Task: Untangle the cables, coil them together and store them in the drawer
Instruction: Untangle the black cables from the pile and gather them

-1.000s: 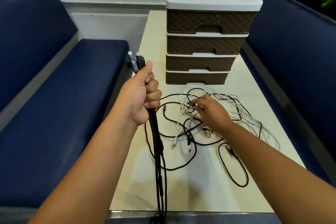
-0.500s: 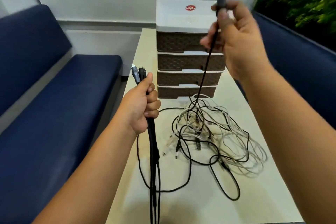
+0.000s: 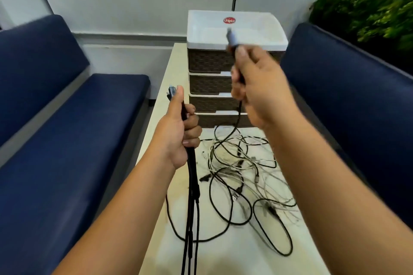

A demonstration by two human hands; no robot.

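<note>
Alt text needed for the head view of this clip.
A person's left hand grips a bundle of black cables upright while the right hand lifts one black cable by its plug end from a tangle of cables on a table, before a four-drawer organizer.

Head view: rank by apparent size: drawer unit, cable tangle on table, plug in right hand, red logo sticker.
1. drawer unit and cable tangle: similar spread, and the tangle lies nearer the camera, so unranked.
2. plug in the right hand.
3. red logo sticker, close to the plug.
</note>
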